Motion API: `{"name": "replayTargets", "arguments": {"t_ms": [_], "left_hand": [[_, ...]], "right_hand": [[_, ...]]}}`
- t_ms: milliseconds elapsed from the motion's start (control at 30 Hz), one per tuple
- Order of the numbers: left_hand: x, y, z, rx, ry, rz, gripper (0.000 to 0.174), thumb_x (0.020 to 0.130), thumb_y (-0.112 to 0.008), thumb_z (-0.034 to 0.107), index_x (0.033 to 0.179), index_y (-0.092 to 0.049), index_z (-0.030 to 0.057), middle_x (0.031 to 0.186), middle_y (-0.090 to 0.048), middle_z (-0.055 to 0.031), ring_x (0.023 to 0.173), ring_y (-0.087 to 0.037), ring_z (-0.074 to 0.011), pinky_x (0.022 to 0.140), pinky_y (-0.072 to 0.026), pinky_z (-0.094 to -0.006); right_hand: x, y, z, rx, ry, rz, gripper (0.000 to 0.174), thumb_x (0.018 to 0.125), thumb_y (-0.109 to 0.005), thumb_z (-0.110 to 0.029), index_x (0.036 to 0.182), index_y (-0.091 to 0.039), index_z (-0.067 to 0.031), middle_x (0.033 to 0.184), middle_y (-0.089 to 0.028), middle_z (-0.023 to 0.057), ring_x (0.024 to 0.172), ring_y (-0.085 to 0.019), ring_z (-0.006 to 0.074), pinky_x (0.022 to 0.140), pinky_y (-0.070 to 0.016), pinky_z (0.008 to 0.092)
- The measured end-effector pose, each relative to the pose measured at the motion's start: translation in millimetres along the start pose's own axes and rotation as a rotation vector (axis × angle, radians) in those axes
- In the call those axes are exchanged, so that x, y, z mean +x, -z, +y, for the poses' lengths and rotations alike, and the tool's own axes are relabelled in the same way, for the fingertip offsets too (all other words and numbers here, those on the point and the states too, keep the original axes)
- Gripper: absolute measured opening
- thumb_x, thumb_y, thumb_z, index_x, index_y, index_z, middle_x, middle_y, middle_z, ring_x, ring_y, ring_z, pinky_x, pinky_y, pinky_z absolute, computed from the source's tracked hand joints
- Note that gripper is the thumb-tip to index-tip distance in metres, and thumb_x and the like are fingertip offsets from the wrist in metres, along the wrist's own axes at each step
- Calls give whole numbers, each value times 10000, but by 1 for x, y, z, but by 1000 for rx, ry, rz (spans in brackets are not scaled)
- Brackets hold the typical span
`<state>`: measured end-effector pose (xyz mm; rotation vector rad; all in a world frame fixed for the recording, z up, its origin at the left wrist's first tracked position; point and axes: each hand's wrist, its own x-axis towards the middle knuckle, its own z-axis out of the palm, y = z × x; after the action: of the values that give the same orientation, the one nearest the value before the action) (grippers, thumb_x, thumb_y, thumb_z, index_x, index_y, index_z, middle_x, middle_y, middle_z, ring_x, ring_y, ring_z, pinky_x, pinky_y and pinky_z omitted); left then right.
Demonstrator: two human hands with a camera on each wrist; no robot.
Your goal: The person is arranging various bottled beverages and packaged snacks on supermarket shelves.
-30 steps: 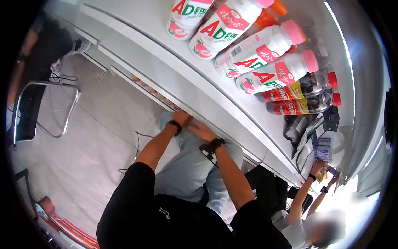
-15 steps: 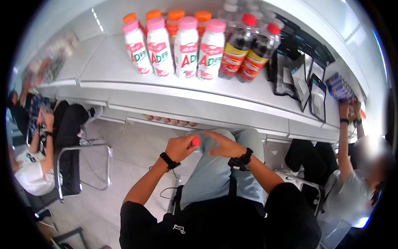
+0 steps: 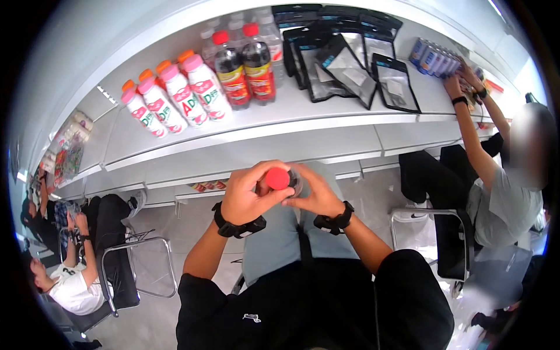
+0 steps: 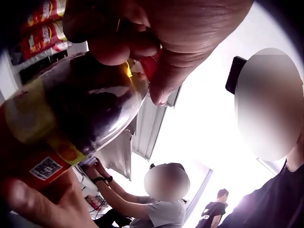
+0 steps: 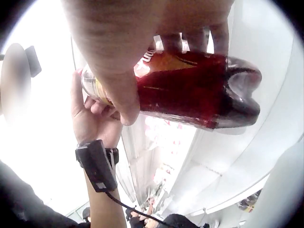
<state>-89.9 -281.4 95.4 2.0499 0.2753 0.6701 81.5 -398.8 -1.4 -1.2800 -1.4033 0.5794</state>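
Observation:
A dark drink bottle with a red cap (image 3: 277, 178) is held between both hands above the lap. The left hand (image 3: 244, 195) curls its fingers and thumb at the cap end; in the left wrist view the bottle (image 4: 90, 107) lies just below that hand (image 4: 190, 35). The right hand (image 3: 318, 194) grips the body. In the right wrist view the bottle (image 5: 185, 90) crosses the picture, its clear base to the right, with the right hand's thumb and fingers around the label. Part of the label is hidden by the fingers.
On the white shelf (image 3: 326, 121) stand white bottles with pink caps (image 3: 186, 104), two dark bottles with red caps (image 3: 258, 67), black pouches (image 3: 347, 70) and blue cans (image 3: 433, 60). A seated person (image 3: 507, 198) reaches in at the right; another (image 3: 76, 286) sits at the left.
The hands have risen from below the shelf edge with the bottle. The right hand, apart from it half a second ago, now grips its body. The head view has turned toward the right.

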Motion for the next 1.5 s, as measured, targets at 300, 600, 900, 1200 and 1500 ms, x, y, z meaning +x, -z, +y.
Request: {"name": "replayTargets", "arguments": {"t_ms": [300, 600, 900, 1200, 1500], "left_hand": [[17, -51, -15, -209, 10, -47, 617, 835, -774, 117, 1394, -520, 56, 938, -629, -7, 860, -604, -66, 694, -482, -234], [-21, -56, -56, 57, -94, 144, 730, 797, -798, 230, 1420, -463, 46, 1319, -588, -171, 1178, -600, -349, 984, -487, -412], [-50, -22, -74, 44, -9, 305, 715, 807, -805, 277, 1392, -486, 18, 1317, -591, -191, 1219, -584, -343, 1036, -448, -418], [-58, 14, -73, -29, -6, 407, 778, 717, -889, 210, 1356, -505, -15, 1265, -623, -165, 1194, -607, -270, 1026, -456, -384], [-68, 48, -46, -169, 16, 481, 679, 717, -890, 199, 1269, -542, 9, 1144, -678, -101, 1096, -629, -179, 986, -458, -344]], "right_hand": [[-36, 48, 12, 154, -155, 217, 657, 721, -900, -219, 1269, -598, -20, 1188, -676, 88, 1121, -615, 187, 1003, -454, 355], [-9, -3, 2, 494, -130, 172, 828, 782, -864, -225, 1432, -421, 34, 1482, -478, 155, 1294, -527, 237, 1089, -421, 399], [26, -38, -3, 431, -102, -45, 756, 791, -857, -166, 1413, -460, -2, 1492, -472, 152, 1317, -497, 224, 1112, -377, 396], [13, -41, 32, 412, -181, -86, 539, 918, -734, -177, 1378, -507, -11, 1312, -601, 106, 1221, -568, 218, 1048, -429, 377], [-2, -28, 37, 374, -316, -119, 334, 965, -648, -84, 1286, -590, -12, 1191, -683, 121, 1113, -644, 203, 980, -484, 342]]}}
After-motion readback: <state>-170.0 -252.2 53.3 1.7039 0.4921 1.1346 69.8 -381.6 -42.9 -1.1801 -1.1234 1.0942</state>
